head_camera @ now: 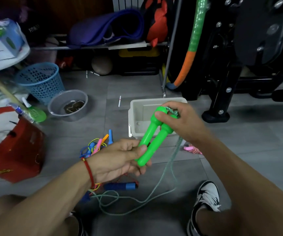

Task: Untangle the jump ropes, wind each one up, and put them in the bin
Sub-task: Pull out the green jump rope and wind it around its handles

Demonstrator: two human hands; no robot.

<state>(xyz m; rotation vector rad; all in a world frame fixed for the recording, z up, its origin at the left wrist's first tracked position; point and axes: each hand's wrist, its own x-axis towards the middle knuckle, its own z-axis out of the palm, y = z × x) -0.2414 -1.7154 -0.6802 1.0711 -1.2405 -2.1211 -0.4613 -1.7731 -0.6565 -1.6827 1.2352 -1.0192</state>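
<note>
My left hand grips the lower ends of two bright green jump-rope handles held side by side. My right hand pinches their knobbed tops, where the green-white cord is bunched. That cord hangs down and loops loosely over the floor between my feet. Just behind the handles stands the beige bin; its visible part holds nothing. A tangle of blue, yellow and pink ropes with small handles lies left of the bin. A blue-handled rope lies under my left wrist. A pink-handled red-white rope lies right of the bin.
A blue mesh wastebasket and a grey round basin stand at the left. A red box sits by my left knee. Black gym equipment and a green-orange hoop fill the right back. My shoe rests near the cord.
</note>
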